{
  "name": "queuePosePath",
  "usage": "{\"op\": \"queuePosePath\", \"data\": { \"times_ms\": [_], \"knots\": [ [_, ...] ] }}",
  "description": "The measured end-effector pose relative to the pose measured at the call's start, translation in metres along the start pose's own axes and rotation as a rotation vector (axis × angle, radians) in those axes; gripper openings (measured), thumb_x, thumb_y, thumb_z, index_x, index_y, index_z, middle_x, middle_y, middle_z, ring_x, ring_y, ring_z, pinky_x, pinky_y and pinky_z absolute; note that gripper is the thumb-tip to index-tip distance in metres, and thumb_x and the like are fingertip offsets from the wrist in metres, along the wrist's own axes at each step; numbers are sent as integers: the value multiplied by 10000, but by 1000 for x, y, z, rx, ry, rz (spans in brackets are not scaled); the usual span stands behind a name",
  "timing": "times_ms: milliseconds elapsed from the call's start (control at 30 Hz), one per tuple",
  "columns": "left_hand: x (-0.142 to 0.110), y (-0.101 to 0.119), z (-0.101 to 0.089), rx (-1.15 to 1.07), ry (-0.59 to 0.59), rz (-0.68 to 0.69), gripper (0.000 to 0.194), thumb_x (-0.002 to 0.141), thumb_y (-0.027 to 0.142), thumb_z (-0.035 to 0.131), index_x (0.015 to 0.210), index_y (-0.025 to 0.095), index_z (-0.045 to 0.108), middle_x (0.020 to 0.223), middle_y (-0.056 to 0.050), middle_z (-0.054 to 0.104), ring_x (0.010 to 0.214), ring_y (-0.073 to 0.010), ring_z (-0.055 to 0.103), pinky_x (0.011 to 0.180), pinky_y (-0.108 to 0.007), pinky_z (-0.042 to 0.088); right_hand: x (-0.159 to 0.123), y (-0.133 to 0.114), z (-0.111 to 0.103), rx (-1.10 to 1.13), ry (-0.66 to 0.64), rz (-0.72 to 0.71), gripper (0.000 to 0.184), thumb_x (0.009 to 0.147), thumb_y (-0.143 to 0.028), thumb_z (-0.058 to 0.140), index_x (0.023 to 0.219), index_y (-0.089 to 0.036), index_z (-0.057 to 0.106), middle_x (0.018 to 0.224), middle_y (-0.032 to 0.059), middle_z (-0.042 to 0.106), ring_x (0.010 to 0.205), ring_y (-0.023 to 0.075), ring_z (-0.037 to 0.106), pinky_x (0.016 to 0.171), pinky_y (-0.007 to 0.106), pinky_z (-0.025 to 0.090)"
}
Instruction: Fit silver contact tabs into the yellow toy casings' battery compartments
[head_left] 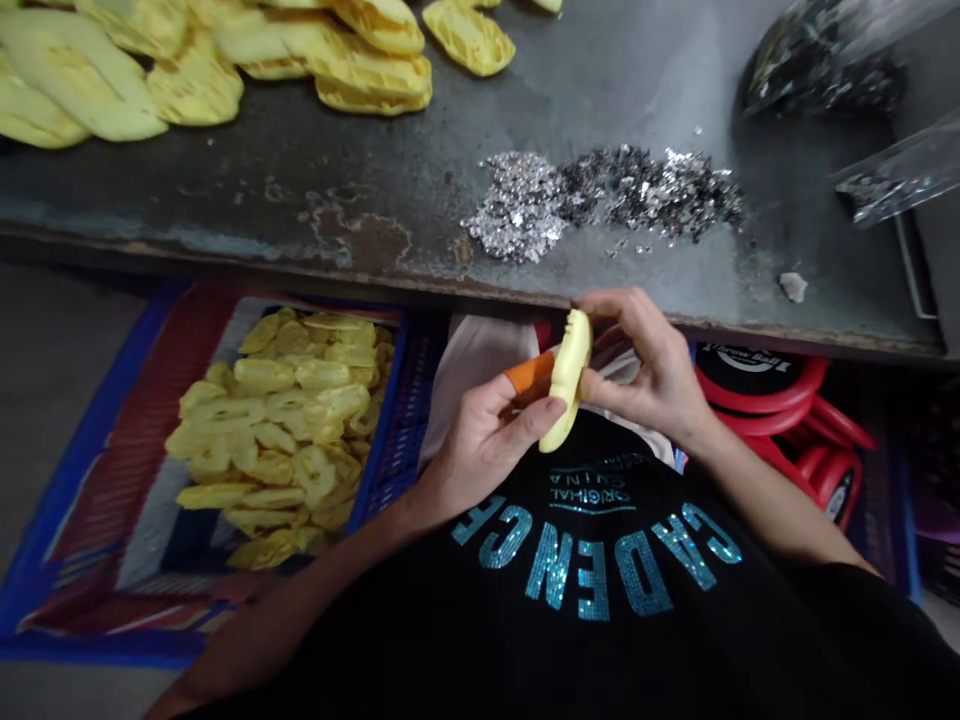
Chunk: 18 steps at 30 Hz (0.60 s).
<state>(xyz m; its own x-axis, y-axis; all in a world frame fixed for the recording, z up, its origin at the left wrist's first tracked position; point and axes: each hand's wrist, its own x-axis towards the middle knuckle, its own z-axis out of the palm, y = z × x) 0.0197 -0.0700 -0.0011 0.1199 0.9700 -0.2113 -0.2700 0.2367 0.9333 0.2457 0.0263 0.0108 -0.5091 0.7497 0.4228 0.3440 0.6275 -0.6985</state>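
A pale yellow shoe sole piece [568, 378] stands on edge between both hands, just below the table's front edge. My left hand [480, 440] grips its lower part with thumb and fingers and also has an orange-handled tool [529, 373] in it. My right hand [649, 365] pinches the sole's upper end from the right, fingers curled round it. Both hands hover over my black shirt with glittery turquoise lettering.
The worn grey table [360, 190] carries stacked yellow soles [225, 60] at the back left, a heap of silver and dark metal bits [600, 195] and plastic bags [825, 60]. A blue crate [390, 440] of yellow soles [285, 430] sits lower left. Red rings [780, 410] lie lower right.
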Motion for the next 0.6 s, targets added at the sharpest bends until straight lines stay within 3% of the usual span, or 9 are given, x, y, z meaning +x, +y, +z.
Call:
{"op": "queuePosePath", "data": {
  "times_ms": [133, 333, 467, 600],
  "knots": [
    [3, 2, -4, 36, 49, -20, 559, 859, 524, 1110, 1320, 233, 984, 1071, -78, 939, 853, -194, 817, 785, -252, 673, -4, 7, 7, -31, 69, -60, 480, 991, -325, 807, 1453, -279, 684, 1349, 90, 824, 1126, 275, 778, 939, 434, 692],
    [14, -6, -7, 36, 149, -71, 528, 732, 573, 1166, 1088, 213, 1017, 874, -66, 900, 788, -216, 830, 755, -267, 691, -2, 6, 8, -30, 76, -33, 517, 1027, -296, 815, 1521, -286, 659, 1434, 118, 804, 1254, 289, 791, 989, 448, 722],
    [20, -20, -17, -26, 170, -121, 475, 737, 552, 1171, 1019, 209, 1004, 913, -68, 918, 857, -252, 885, 840, -297, 723, 0, 4, 9, -42, 53, -9, 517, 1073, -297, 810, 1565, -263, 656, 1481, 149, 792, 1350, 308, 782, 1075, 475, 723],
    [32, -27, -23, -285, 142, -191, 534, 722, 512, 1192, 1099, 233, 936, 1009, -62, 937, 894, -269, 916, 831, -324, 745, 11, 24, -11, -11, -58, 8, 557, 1136, -476, 819, 1639, -301, 657, 1514, 131, 811, 1338, 312, 800, 1088, 505, 711]
  ]
}}
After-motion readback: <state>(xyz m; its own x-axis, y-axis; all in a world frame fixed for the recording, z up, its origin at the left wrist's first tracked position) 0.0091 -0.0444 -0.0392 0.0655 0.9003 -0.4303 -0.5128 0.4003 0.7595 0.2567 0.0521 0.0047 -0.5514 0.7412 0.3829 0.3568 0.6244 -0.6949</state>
